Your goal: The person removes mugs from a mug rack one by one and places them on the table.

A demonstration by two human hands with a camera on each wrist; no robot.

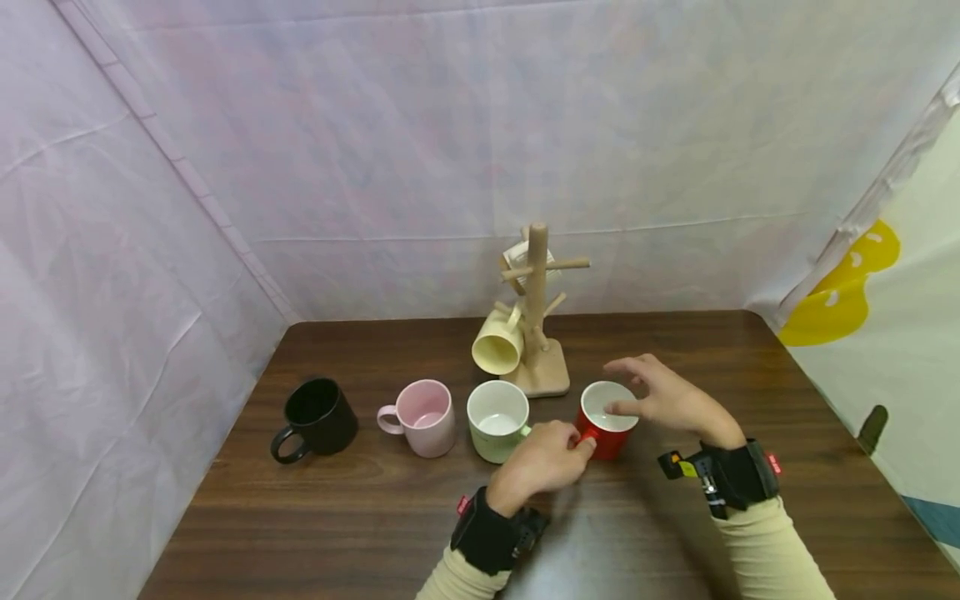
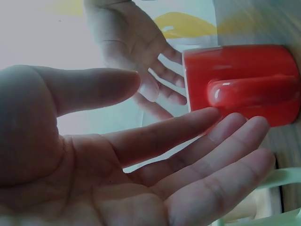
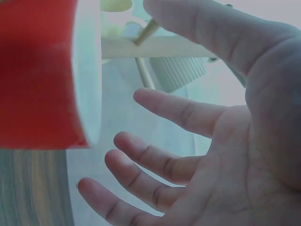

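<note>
A red mug with a white inside stands upright on the table, its handle toward my left hand. In the left wrist view, that hand's fingers are loosely extended beside the red handle, with the thumb well apart from them. Whether the fingertips touch the mug is hard to tell. My right hand hovers at the mug's right side near the rim, fingers spread. The right wrist view shows a gap between its fingers and the red mug.
Left of the red mug stand a green mug, a pink mug and a black mug. Behind them rises a wooden mug tree, carrying a cream mug and a white one. A fabric wall borders the table's back.
</note>
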